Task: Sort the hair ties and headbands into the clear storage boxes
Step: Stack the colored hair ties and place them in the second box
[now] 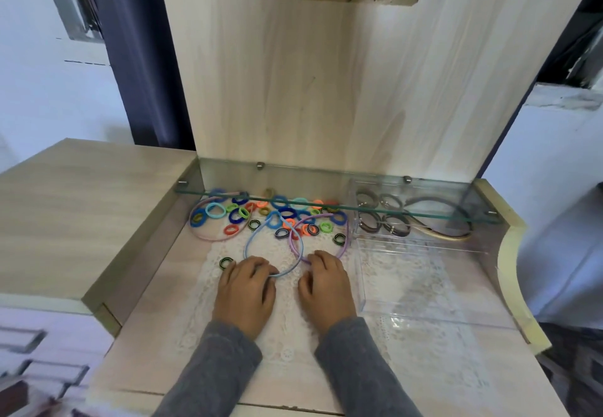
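Left hand (243, 289), palm down, fingers curled onto the blue headband (261, 247); right hand (326, 286) likewise on the purple headband (313, 220); whether either is actually pinched cannot be told. Loose hair ties (277, 211) lie at 12 o'clock, clear storage boxes (408, 253) at 2 o'clock. Best practice: untangle the 2 crossed bands before lifting. No legible writing.

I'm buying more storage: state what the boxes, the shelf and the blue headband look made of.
Boxes: clear hard plastic, probably acrylic; see-through, glossy walls with sharp edges. Shelf: glass, judging by its greenish edge and metal pegs. Blue headband: thin stiff hoop with a matte look, possibly fabric-wrapped plastic; too small to confirm.
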Available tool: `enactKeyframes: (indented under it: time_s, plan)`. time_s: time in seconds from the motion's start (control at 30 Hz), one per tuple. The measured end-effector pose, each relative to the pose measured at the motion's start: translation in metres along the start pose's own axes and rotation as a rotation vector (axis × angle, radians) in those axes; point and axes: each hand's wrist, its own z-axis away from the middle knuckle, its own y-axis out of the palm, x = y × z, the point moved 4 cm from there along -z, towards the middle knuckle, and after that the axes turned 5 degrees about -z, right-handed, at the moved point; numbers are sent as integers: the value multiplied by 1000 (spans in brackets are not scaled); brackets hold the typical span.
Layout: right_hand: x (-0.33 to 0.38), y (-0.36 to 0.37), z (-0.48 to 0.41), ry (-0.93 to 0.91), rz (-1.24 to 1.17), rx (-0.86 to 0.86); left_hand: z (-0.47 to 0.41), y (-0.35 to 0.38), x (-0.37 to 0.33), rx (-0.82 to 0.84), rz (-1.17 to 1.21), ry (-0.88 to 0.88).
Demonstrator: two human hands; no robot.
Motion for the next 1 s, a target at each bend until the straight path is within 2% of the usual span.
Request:
enactKeyframes:
  time_s: [0.37, 0.43, 0.63, 1.0]
  plan:
    - [-5, 1, -2, 13, 3, -38, -6, -26, -15, -125, 78, 69]
    - [-6, 1, -1, 11, 12, -54, -8, -36, -18, -154, 155, 61]
    - [-7, 0, -1, -1, -6, -117, -8, -64, -21, -127, 700, -240]
    - [6, -28, -5, -62, -244, -228, -12, -85, -13, -7, 1190, -577]
